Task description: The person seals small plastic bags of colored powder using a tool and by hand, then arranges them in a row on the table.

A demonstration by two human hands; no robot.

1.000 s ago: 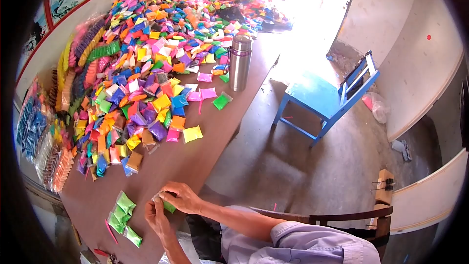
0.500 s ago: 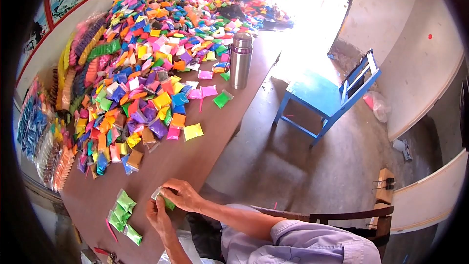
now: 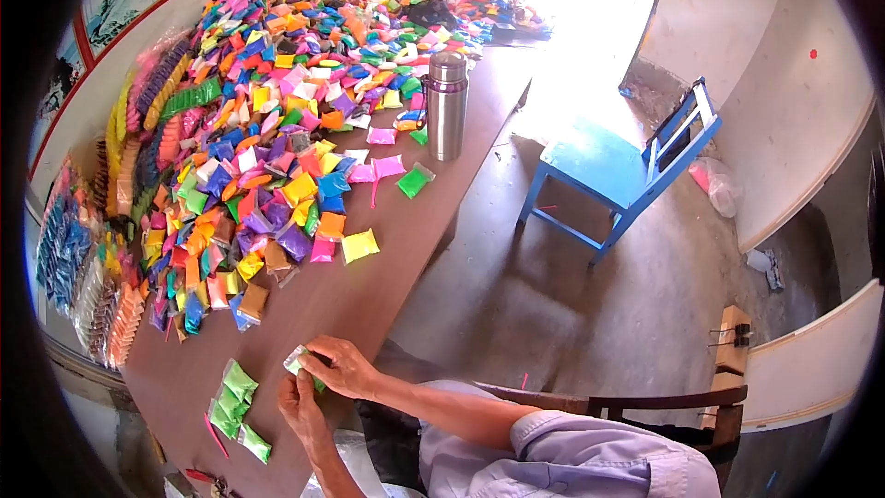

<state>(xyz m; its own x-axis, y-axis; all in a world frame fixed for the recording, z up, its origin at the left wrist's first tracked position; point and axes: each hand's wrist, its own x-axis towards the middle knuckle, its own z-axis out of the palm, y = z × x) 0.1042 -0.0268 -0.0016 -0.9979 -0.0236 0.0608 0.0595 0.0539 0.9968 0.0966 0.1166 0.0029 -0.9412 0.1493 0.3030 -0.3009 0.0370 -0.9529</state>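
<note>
A small clear packet with bright green filling (image 3: 295, 361) is held up at the near side of the table. My right hand (image 3: 341, 367) pinches its upper part from the right, fingers curled. From below, my left hand (image 3: 302, 408) grips the same packet between thumb and fingers. My fingers hide much of it. To the left of my hands, several similar green packets (image 3: 235, 397) lie close together on the brown table. Beside them is a thin pink strip (image 3: 216, 435).
A big heap of colourful packets (image 3: 286, 129) covers the far table, with bundled packet strips (image 3: 120, 314) along its left. A steel thermos (image 3: 448, 115) stands near the table's right edge. A blue chair (image 3: 599, 171) is on the floor. A red-handled tool (image 3: 200, 476) lies at the near edge.
The camera view has shifted slightly. My hands stay together on the green packet, with a small shift of the fingers, and more of its clear end shows.
</note>
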